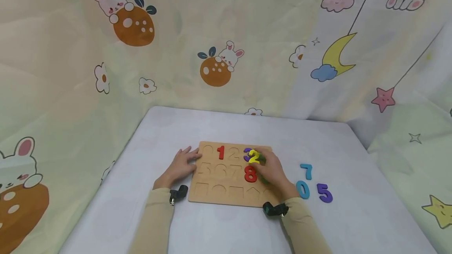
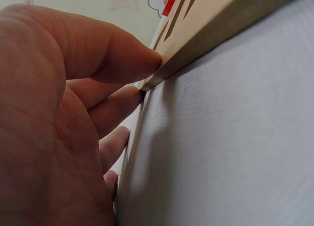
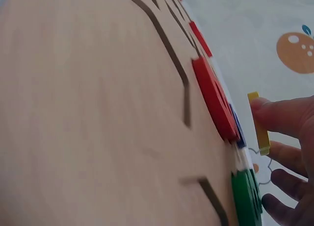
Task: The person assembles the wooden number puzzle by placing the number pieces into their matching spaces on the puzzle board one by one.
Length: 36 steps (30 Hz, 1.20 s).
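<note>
My left hand (image 1: 181, 166) rests at the left edge of a wooden number board (image 1: 215, 197), its thumb and fingertips touching the edge. The left wrist view shows the thumb (image 2: 125, 57) lying along the board's rim. Over the board's upper right, my right hand (image 1: 273, 169) pinches a yellow number 2 (image 1: 254, 156) between thumb and fingers. In the right wrist view this yellow piece (image 3: 260, 125) is held above the board's surface. A purple 3 (image 1: 247, 154) partly shows behind it, and a red 8 (image 1: 250, 174) sits just below. Green pieces are partly hidden by the right hand.
A red 1 (image 1: 220, 152) sits in the board's top row, among outlined number and shape recesses. On the white table (image 1: 219, 230), right of the board, lie a blue 7 (image 1: 307, 171), a blue 0 (image 1: 302, 189) and a purple 5 (image 1: 324, 193). A printed curtain (image 1: 176, 69) hangs behind.
</note>
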### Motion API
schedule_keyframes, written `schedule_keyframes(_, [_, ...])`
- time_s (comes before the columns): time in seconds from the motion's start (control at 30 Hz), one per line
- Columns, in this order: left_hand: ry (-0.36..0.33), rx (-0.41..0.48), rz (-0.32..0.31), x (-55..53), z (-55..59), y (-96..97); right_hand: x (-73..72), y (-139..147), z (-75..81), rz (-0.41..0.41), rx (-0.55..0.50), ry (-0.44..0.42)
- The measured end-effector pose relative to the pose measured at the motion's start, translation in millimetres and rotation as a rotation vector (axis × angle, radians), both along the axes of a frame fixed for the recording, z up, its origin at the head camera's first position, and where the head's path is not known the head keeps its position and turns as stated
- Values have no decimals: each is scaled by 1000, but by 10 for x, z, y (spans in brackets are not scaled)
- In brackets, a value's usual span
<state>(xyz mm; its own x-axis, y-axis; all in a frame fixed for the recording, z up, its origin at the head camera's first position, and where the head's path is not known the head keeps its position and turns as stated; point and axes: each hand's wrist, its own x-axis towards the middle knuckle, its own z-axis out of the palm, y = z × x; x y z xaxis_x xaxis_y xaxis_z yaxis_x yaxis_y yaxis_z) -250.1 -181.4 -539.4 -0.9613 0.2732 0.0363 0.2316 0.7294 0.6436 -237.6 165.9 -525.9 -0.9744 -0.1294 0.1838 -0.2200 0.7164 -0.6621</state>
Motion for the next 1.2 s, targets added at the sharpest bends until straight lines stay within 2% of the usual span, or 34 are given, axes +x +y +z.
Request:
schedule_keyframes(0.33, [16, 7, -14, -19, 22, -26, -28, -255, -15, 108, 24, 74])
schedule_keyframes(0.47, [8, 15, -11, -42, 7, -37, -50, -344, 7, 128, 51, 59])
schedule_keyframes(0.6, [-12, 14, 5, -51, -26, -28, -84, -412, 8, 152, 36, 22])
schedule_keyframes(0.8, [-32, 7, 31, -30, -37, -8, -149, -478, -22, 146, 67, -3])
schedule_keyframes(1.2, [-24, 12, 19, -25, -16, -3, -265, -549, -42, 130, 125, 7])
